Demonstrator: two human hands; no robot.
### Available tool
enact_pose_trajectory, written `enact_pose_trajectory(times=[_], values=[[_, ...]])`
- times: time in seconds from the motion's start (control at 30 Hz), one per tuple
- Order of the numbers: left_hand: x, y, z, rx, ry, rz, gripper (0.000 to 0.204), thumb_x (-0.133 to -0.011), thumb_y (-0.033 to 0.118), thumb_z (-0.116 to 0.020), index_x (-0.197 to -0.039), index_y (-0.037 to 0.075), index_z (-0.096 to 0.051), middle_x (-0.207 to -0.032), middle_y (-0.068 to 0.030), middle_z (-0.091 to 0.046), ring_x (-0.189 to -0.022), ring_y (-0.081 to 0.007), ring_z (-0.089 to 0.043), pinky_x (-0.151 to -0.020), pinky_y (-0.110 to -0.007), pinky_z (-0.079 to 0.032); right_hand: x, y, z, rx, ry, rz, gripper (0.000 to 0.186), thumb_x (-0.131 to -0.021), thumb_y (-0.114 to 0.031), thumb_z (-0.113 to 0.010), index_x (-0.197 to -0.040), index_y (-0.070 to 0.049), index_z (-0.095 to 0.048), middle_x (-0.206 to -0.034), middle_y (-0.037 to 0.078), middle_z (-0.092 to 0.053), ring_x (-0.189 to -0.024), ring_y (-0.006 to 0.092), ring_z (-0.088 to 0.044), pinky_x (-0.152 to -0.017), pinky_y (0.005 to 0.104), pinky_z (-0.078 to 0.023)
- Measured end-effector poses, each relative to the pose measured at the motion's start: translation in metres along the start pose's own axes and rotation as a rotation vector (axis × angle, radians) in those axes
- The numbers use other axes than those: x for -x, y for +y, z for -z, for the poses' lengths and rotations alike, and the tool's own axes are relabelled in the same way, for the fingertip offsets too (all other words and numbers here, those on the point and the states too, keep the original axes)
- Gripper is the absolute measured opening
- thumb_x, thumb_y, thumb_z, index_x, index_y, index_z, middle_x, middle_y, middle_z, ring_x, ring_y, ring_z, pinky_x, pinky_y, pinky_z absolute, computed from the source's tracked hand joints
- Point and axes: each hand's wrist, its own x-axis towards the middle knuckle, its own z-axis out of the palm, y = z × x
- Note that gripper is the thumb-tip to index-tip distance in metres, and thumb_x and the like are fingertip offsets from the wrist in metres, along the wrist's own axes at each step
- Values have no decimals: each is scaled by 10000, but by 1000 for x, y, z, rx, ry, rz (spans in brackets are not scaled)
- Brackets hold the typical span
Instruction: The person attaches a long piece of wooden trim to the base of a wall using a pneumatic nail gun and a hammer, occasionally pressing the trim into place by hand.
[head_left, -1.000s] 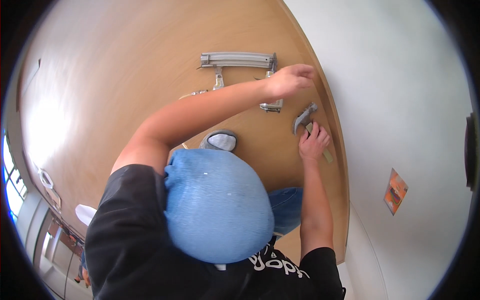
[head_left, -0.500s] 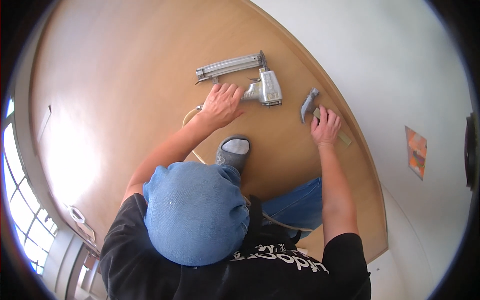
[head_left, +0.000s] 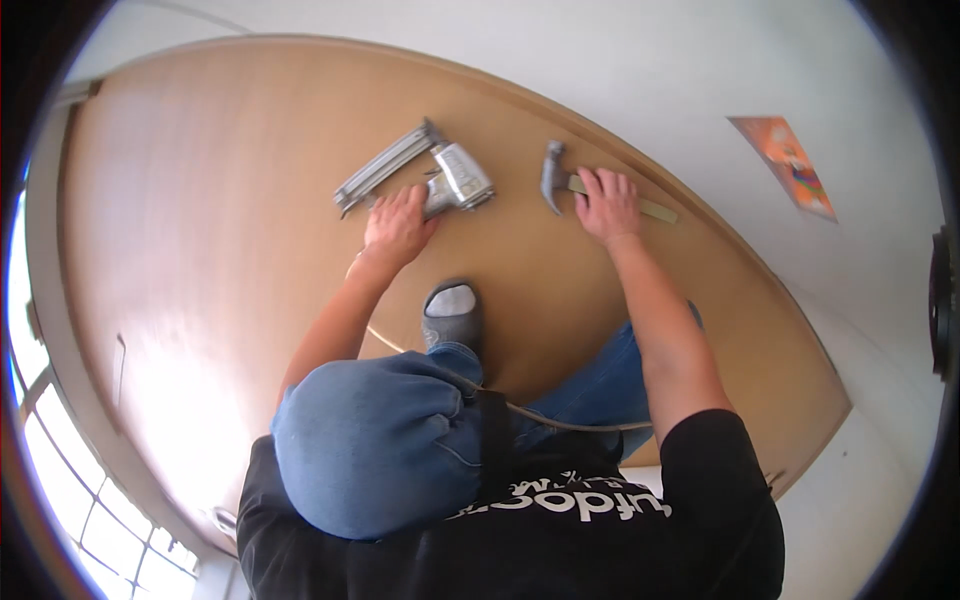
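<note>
Nearest: bent knee (head_left: 365,455) in blue denim, then tan hose (head_left: 585,429) across the lap, and slippered foot (head_left: 455,328) flat on wood-toned floor (head_left: 250,150). Could snag the hose on knee or foot through a shift of stance, thereby tugging at the tool; cannot confirm air pressure or full hose run.

Beyond the foot: left hand (head_left: 398,228) curled around the grip of silver nail gun (head_left: 462,175), fingers near the trigger. If charged, could discharge from a careless squeeze. To the right, well apart: right hand (head_left: 610,205) closed over the handle of claw hammer (head_left: 553,180), just behind the head. Could twist or slip sideways if held loosely so close to the head.

Condition of nail gun: dull metal housing with yellowish marks, long straight magazine slanting to lower left, nose pointing away from the body. Appears to lie on its side on the floor, left of the hammer. Condition of hammer: dark grey head, claw curving toward the body, flat pale-green handle projecting past the hand.

Farther: brown edging (head_left: 598,138) along the floor, near the right hand. Farthest: pale wall (head_left: 640,60), bearing orange picture (head_left: 792,168).
</note>
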Motion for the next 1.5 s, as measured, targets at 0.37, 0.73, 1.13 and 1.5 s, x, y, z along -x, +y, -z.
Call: enact_pose_trajectory(times=[0.37, 0.73, 1.13, 1.5], values=[[-1, 13, -18, -105, -13, 2, 468, -893, 364, -744, -1217, 79, -563, -1086, -171, -680, -1025, -381, -656, -859, -513, -508, 11, 16, 2, -70, 15, -4, 429, -913, -407, -667, -1299, -234, -597, -1174, 35, -575, -1147, 279, -540, -979, 488, -450], [-8, 7, -3, -28, 118, -132, 390, -879, 330, -759, -1073, 60, -555, -958, -177, -672, -903, -407, -658, -801, -523, -504, 1, -2, -3, -80, 88, 0, 476, -832, -348, -728, -1282, -235, -626, -1183, 43, -592, -1102, 289, -580, -867, 491, -493], [-1, 8, -14, -162, 4, -16, 581, -951, 439, -664, -1357, 48, -524, -1220, -263, -656, -1090, -458, -633, -896, -553, -507, 8, 14, 38, -101, -28, -24, 402, -934, -377, -653, -1286, -190, -606, -1246, 35, -581, -1198, 253, -525, -1035, 458, -405], [-8, 5, -9, -214, -36, 16, 606, -963, 474, -631, -1395, 71, -495, -1268, -224, -653, -1150, -424, -630, -950, -540, -498, 51, -44, 24, -97, -31, -253, 573, -982, -368, -596, -1484, -114, -488, -1574, 103, -412, -1452, 294, -365, -1178, 515, -286]])
